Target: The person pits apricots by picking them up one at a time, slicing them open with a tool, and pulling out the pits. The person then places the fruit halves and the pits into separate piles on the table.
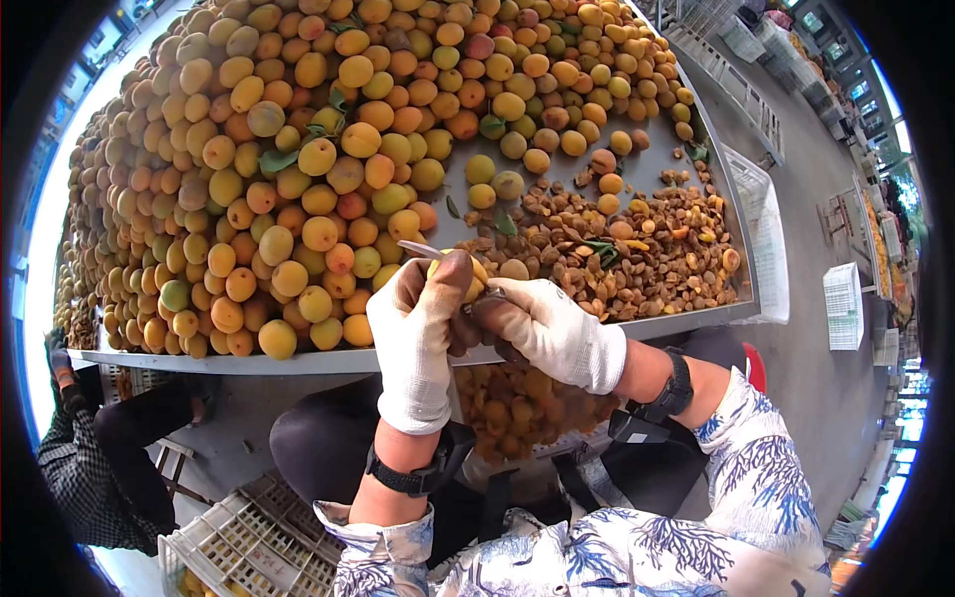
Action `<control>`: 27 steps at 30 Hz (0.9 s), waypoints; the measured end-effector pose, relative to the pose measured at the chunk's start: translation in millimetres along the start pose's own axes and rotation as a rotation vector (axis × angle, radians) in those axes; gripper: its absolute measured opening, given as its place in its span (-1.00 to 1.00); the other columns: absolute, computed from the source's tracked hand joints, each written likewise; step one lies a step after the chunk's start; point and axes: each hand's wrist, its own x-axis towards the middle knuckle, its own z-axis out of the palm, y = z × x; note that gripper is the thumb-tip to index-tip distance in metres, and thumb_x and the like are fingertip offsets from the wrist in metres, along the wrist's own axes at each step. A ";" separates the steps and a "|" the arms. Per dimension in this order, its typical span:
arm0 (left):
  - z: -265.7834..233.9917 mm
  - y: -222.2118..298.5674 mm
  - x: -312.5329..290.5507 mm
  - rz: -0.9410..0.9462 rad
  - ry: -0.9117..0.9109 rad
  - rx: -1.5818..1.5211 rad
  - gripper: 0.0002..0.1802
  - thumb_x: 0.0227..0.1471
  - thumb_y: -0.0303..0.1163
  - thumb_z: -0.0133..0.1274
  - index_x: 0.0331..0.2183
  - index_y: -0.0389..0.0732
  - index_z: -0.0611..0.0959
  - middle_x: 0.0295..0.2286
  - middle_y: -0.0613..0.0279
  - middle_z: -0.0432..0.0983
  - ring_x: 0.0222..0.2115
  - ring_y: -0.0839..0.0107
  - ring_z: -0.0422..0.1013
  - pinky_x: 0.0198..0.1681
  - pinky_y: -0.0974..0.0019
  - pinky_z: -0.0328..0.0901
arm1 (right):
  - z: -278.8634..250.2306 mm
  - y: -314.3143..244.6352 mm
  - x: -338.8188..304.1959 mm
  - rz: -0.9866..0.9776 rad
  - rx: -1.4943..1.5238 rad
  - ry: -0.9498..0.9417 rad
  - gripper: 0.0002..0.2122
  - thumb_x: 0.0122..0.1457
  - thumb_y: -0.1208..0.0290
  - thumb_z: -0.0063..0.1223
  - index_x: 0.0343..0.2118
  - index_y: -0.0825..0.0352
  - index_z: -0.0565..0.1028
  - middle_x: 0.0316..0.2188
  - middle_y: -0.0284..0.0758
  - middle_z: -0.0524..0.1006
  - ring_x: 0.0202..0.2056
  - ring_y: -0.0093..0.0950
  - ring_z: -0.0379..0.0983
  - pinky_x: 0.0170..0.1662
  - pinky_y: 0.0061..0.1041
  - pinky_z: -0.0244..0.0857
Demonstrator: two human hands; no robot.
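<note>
My left hand (418,328), in a white glove with brown-stained fingertips, is closed round a yellow apricot (477,279) above the table's near edge. A thin pale strip (422,250), perhaps a blade, sticks out to the left past the left thumb. My right hand (547,328), gloved the same way, has its fingers pinched together against the apricot's right side. A small bit of metal shows at its fingertips; the rest is hidden. Just beyond my hands lies a spread of brown apricot stones (617,259) with some whole apricots and leaves among them.
A large heap of apricots (288,189) covers the metal table's left and far parts. Below the near edge (249,364) sits a container of opened apricots (517,408). White plastic crates stand at lower left (249,537) and right (761,234). Another person (109,448) sits at left.
</note>
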 end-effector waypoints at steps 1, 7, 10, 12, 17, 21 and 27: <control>0.6 0.4 -0.4 0.000 0.000 0.011 -0.67 0.14 -0.18 0.14 -0.40 -0.30 0.59 -0.66 0.44 0.39 -0.79 0.73 0.19 -0.72 0.60 0.03 | 3.9 -3.0 -2.4 0.040 0.142 0.013 -0.62 0.39 0.08 -0.14 -0.23 0.37 0.51 -0.43 -0.45 0.50 -0.42 -0.64 0.36 -0.34 -0.57 0.30; 0.0 2.6 2.0 -0.033 -0.022 -0.065 -0.68 0.07 -0.22 0.23 -0.45 -0.30 0.60 -0.69 0.41 0.39 -0.77 0.69 0.23 -0.70 0.57 0.03 | -0.2 -0.7 -1.3 0.155 0.198 -0.019 -0.65 0.38 0.11 -0.11 -0.22 0.37 0.50 -0.45 -0.37 0.54 -0.40 -0.51 0.48 -0.33 -0.48 0.34; 2.3 4.0 2.8 0.007 -0.002 0.098 -0.69 0.04 -0.23 0.26 -0.44 -0.30 0.61 -0.67 0.42 0.42 -0.75 0.71 0.25 -0.69 0.58 0.06 | -4.4 -3.6 6.2 -0.115 -0.357 0.119 -0.73 0.34 0.20 -0.06 -0.21 0.35 0.48 -0.41 -0.15 0.58 -0.32 -0.24 0.56 -0.31 -0.36 0.38; 3.1 2.8 2.1 0.017 -0.004 0.110 -0.69 0.02 -0.23 0.29 -0.42 -0.29 0.62 -0.65 0.43 0.44 -0.74 0.73 0.26 -0.68 0.60 0.07 | -6.1 -1.8 2.6 -0.107 -0.521 0.102 -0.72 0.33 0.24 -0.05 -0.08 0.37 0.42 -0.41 -0.10 0.58 -0.32 -0.17 0.59 -0.32 -0.34 0.41; -4.7 7.0 0.9 -0.097 -0.102 -0.007 -0.64 0.04 -0.17 0.27 -0.37 -0.30 0.63 -0.66 0.42 0.44 -0.75 0.72 0.25 -0.69 0.59 0.08 | -3.4 -1.8 -0.1 -0.163 -0.801 0.166 -0.75 0.27 0.35 0.03 -0.08 0.39 0.41 -0.39 -0.08 0.58 -0.31 -0.08 0.56 -0.32 -0.26 0.43; -5.6 9.9 0.6 -0.143 -0.147 -0.018 -0.62 0.06 -0.15 0.25 -0.33 -0.32 0.64 -0.67 0.40 0.43 -0.77 0.71 0.24 -0.70 0.58 0.07 | -11.0 -1.5 0.8 -0.142 -0.703 0.093 -0.73 0.27 0.36 0.03 -0.03 0.37 0.40 -0.36 -0.10 0.58 -0.31 -0.08 0.56 -0.28 -0.29 0.43; 4.4 7.6 -1.8 0.120 -0.094 0.326 -0.75 0.06 -0.40 0.20 -0.24 -0.34 0.61 -0.38 0.34 0.56 -0.38 0.64 0.41 -0.30 0.57 0.32 | -18.3 -0.5 1.1 -0.138 -0.444 0.070 -0.72 0.32 0.22 -0.02 -0.15 0.38 0.40 -0.37 -0.04 0.57 -0.27 0.00 0.52 -0.28 -0.21 0.37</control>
